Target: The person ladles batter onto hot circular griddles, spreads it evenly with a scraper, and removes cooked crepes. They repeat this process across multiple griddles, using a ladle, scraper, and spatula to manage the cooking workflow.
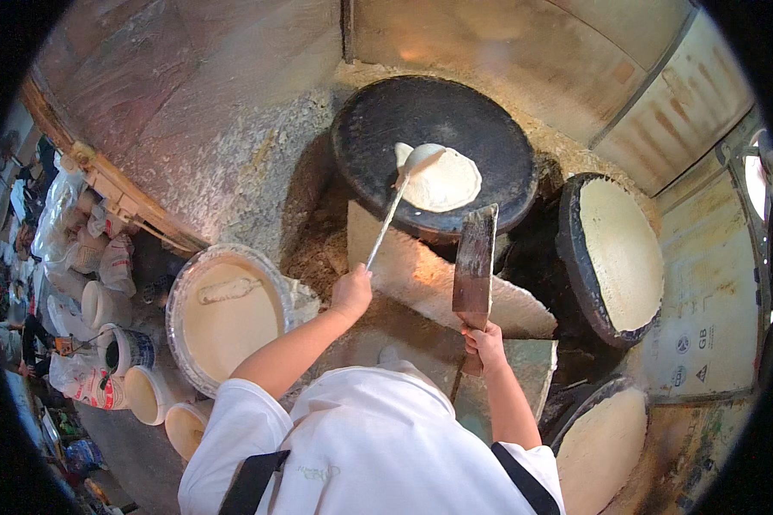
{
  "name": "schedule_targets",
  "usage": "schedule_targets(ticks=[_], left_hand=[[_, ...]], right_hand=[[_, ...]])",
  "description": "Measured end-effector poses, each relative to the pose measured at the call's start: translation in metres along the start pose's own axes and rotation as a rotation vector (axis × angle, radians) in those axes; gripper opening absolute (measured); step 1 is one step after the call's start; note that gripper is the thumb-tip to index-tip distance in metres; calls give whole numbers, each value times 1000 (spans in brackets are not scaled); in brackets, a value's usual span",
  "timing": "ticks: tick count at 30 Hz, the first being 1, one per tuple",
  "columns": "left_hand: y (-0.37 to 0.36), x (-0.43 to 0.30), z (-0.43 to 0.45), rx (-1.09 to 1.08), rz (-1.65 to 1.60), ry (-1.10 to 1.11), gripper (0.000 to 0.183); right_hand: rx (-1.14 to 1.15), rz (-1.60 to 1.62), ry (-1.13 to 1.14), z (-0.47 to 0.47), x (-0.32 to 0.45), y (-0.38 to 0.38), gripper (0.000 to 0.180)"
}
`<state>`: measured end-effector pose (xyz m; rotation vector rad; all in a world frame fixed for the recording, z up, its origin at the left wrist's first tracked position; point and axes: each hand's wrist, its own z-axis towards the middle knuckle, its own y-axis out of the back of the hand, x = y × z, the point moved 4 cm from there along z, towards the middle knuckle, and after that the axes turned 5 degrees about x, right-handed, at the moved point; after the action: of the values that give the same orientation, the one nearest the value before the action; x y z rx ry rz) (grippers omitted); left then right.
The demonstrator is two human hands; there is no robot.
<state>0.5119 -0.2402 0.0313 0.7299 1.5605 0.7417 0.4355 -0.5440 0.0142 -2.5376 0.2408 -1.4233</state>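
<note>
A long-handled ladle (386, 225) is gripped in my left hand (352, 293). Its round bowl rests at a pool of pale batter (448, 183) on a large round black griddle (393, 116). My right hand (485, 344) holds a flat wooden paddle (475, 257) by its handle. The paddle's blade points away from me, its tip overlapping the griddle's near edge in view. Beside my left forearm stands a large tub (283, 277) of creamy batter (232, 328). An oblong piece coated in batter (230, 291) lies at the batter's surface.
Two more round griddles covered with pale batter, an upper one (621, 257) and a lower one (602, 444), stand to my right. A pale slab (393, 251) leans before the black griddle. Buckets (145, 393) and plastic sacks (116, 264) crowd the left. A person (26, 341) is at far left.
</note>
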Motion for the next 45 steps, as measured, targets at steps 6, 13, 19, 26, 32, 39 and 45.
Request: schedule_targets(ticks=[6,13,19,26,32,39,45], left_hand=[[20,-61,10,-313,-219,-374,21],[60,-119,-15,832,-2108,252,23],[88,-50,-59,862,-2268,246,26],[150,105,-163,336,-1948,477,21],[238,219,-270,14,-1375,843,16],[317,297,-285,255,-381,865,26],[299,302,-194,109,-262,707,19]], right_hand=[[-69,146,76,33,42,16,47],[-63,-533,340,63,37,-43,62],[-449,-1071,84,61,22,-22,70],[-228,-855,164,94,6,-61,62],[-481,-1185,99,73,36,-65,58],[-364,-777,80,116,31,-44,55],[-403,-1536,118,96,51,-95,69]])
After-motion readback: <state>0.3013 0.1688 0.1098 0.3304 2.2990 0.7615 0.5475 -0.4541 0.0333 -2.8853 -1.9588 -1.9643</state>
